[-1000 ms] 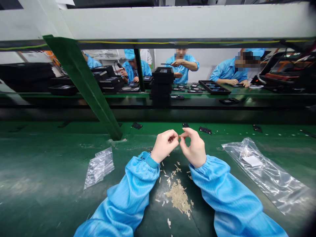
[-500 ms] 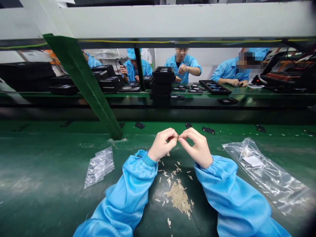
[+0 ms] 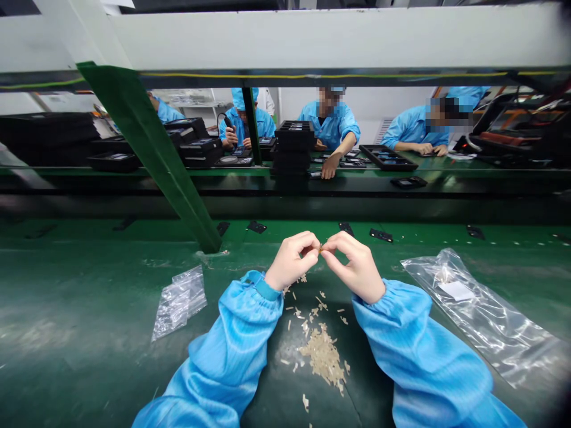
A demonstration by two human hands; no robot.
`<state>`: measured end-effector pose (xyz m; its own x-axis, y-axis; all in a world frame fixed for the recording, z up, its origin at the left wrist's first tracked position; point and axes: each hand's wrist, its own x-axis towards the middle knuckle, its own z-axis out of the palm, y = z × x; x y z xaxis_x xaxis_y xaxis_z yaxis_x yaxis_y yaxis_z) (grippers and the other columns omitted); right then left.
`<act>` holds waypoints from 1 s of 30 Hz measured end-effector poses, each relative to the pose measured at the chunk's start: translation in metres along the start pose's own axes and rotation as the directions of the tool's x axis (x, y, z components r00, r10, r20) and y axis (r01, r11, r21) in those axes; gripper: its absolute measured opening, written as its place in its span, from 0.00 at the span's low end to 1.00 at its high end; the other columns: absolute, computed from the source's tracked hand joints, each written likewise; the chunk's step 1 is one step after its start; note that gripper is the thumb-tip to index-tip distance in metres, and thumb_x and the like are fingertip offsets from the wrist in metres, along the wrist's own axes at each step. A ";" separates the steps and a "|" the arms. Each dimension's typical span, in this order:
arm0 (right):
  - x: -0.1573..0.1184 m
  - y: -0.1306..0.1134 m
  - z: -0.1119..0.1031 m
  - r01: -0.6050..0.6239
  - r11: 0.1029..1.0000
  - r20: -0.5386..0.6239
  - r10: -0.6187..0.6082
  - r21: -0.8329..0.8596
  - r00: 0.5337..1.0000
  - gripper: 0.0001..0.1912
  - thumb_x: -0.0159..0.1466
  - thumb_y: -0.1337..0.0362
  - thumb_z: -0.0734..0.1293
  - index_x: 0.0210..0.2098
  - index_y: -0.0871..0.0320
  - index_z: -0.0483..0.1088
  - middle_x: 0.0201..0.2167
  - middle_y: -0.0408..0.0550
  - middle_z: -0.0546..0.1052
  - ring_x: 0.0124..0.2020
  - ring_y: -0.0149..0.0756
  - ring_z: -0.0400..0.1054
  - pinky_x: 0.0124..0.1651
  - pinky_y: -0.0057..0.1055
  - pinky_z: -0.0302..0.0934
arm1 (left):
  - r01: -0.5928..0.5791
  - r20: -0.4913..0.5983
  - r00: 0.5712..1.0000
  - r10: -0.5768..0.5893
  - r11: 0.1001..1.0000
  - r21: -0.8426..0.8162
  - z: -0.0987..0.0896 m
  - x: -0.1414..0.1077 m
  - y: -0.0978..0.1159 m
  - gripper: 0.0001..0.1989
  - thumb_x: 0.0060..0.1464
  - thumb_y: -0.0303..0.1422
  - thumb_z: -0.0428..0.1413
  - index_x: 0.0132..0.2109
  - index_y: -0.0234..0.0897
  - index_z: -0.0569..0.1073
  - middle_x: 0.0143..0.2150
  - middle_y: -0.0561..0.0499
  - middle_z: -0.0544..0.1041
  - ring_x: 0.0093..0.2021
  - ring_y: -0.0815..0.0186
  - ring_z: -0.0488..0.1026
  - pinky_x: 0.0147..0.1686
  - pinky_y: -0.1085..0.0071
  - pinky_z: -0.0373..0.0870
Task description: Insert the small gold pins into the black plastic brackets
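My left hand [image 3: 291,260] and my right hand [image 3: 357,267] meet above the green worktop, thumbs and forefingers pinched together. Between the fingertips sits a tiny amber-coloured piece [image 3: 320,249], mostly covered by the fingers, so its exact kind cannot be made out. Below the hands lies a heap of small beige flat pieces [image 3: 325,356], thin and irregular in outline. More of these pieces are scattered between the heap and my hands, some close to the left wrist.
Clear plastic bags [image 3: 181,302] lie at left; a larger clear bag [image 3: 482,321] with a white label is at right. Black flat parts [image 3: 380,236] lie along the green strip beyond. A slanted green post [image 3: 156,160] stands left. Co-workers [image 3: 330,122] sit behind black trays [image 3: 292,148].
My hands stay nearly in place, still pinching the tiny piece. The black parts on the strip have shifted slightly right. A co-worker's hand has reached down to the far bench's edge.
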<state>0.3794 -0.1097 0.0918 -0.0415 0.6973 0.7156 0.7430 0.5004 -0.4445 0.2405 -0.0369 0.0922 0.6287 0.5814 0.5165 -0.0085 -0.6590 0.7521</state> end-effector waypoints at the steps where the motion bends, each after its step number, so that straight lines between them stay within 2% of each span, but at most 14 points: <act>1: 0.000 0.000 0.000 0.000 1.000 0.009 0.000 0.007 1.000 0.04 0.60 0.71 0.63 0.29 0.57 0.66 0.27 0.46 0.69 0.29 0.33 0.65 0.33 0.30 0.62 | 0.000 0.006 1.000 0.000 1.000 0.003 0.000 0.000 0.000 0.07 0.48 0.25 0.48 0.24 0.35 0.62 0.24 0.56 0.61 0.25 0.72 0.58 0.26 0.75 0.56; 6: 0.002 0.002 -0.004 -0.016 0.999 0.028 0.015 0.036 0.999 0.06 0.60 0.72 0.62 0.28 0.58 0.67 0.28 0.47 0.69 0.30 0.33 0.65 0.34 0.31 0.62 | 0.049 0.031 0.998 -0.048 0.998 -0.027 -0.004 0.001 0.002 0.06 0.47 0.27 0.48 0.24 0.35 0.62 0.24 0.56 0.62 0.26 0.71 0.58 0.27 0.74 0.55; 10: 0.003 0.001 -0.012 -0.037 0.999 -0.019 0.037 0.030 0.999 0.07 0.60 0.72 0.62 0.27 0.57 0.66 0.27 0.46 0.69 0.30 0.33 0.65 0.35 0.32 0.61 | 0.131 0.021 0.991 -0.129 0.973 -0.188 -0.008 0.002 -0.001 0.06 0.47 0.30 0.49 0.25 0.35 0.62 0.23 0.56 0.60 0.25 0.71 0.57 0.27 0.74 0.54; 15: 0.003 -0.006 -0.015 0.081 0.996 0.022 -0.082 0.045 0.996 0.09 0.61 0.71 0.61 0.24 0.57 0.64 0.24 0.44 0.67 0.28 0.32 0.63 0.32 0.31 0.59 | 0.288 0.102 0.956 -0.274 0.820 -0.494 -0.007 0.002 -0.001 0.05 0.43 0.30 0.50 0.24 0.35 0.61 0.21 0.58 0.59 0.22 0.74 0.54 0.24 0.75 0.52; 19: 0.001 -0.010 -0.013 0.159 0.987 -0.014 -0.159 -0.013 0.987 0.08 0.60 0.71 0.63 0.25 0.57 0.63 0.24 0.44 0.67 0.28 0.32 0.63 0.33 0.33 0.59 | 0.403 0.203 0.912 -0.356 0.689 -0.602 -0.006 0.002 0.004 0.05 0.41 0.30 0.51 0.23 0.34 0.61 0.19 0.58 0.59 0.20 0.76 0.54 0.23 0.76 0.49; 21: 0.001 -0.010 -0.012 0.165 0.986 -0.031 -0.166 -0.023 0.986 0.05 0.58 0.71 0.64 0.28 0.57 0.65 0.26 0.45 0.67 0.30 0.34 0.64 0.33 0.34 0.59 | 0.436 0.254 0.898 -0.359 0.664 -0.607 -0.006 0.003 0.005 0.06 0.41 0.31 0.51 0.23 0.34 0.60 0.18 0.58 0.59 0.20 0.76 0.54 0.22 0.77 0.48; 24: 0.000 -0.008 -0.010 0.187 0.980 -0.046 -0.190 -0.072 0.981 0.06 0.58 0.73 0.63 0.32 0.56 0.66 0.29 0.46 0.67 0.31 0.34 0.64 0.34 0.34 0.60 | 0.461 0.300 0.887 -0.350 0.674 -0.577 -0.005 0.002 0.008 0.07 0.41 0.33 0.50 0.23 0.34 0.60 0.18 0.59 0.57 0.19 0.76 0.53 0.21 0.77 0.49; 28: -0.001 -0.005 -0.006 0.221 0.959 -0.052 -0.233 -0.177 0.971 0.06 0.58 0.74 0.63 0.31 0.56 0.66 0.28 0.46 0.66 0.31 0.34 0.62 0.33 0.34 0.58 | 0.483 0.340 0.872 -0.352 0.730 -0.483 -0.002 0.000 0.013 0.08 0.42 0.35 0.48 0.24 0.35 0.59 0.17 0.59 0.55 0.18 0.76 0.51 0.20 0.78 0.50; 30: -0.002 -0.003 -0.005 0.222 0.952 -0.052 -0.238 -0.213 0.970 0.06 0.58 0.74 0.63 0.30 0.56 0.66 0.28 0.46 0.65 0.31 0.34 0.61 0.34 0.35 0.58 | 0.490 0.345 0.863 -0.369 0.780 -0.391 -0.001 0.001 0.010 0.08 0.45 0.35 0.47 0.24 0.35 0.59 0.17 0.59 0.55 0.18 0.76 0.53 0.20 0.78 0.53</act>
<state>0.3807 -0.1148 0.0946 -0.1823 0.5301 0.8281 0.8397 0.5221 -0.1494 0.2402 -0.0425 0.1002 0.8139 0.5804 0.0270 -0.0026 -0.0427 0.9991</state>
